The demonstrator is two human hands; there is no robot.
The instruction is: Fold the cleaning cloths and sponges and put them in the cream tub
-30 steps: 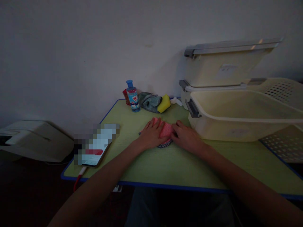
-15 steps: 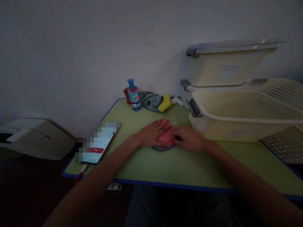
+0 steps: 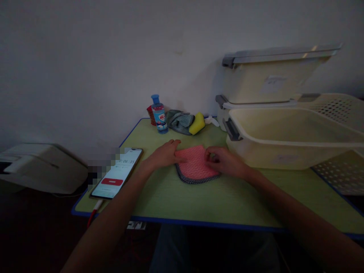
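Note:
A pink textured cloth with a black-and-white stitched edge lies folded on the green table. At its left side is my left hand, thumb and fingers apart, the thumb resting on the cloth and the other fingers beyond its upper left corner. My right hand is at the right side, its fingers curled in a pinch over the cloth's edge. The hand hides that corner in part.
At the back stand a blue bottle, a red mesh item, a grey cloth, a yellow sponge and a white object. A phone lies left. Right are a cream bin and a lidded box.
My left hand has slid left off the middle of the pink cloth and opened up. More of the cloth shows, spread wider. My right hand stays at its right side.

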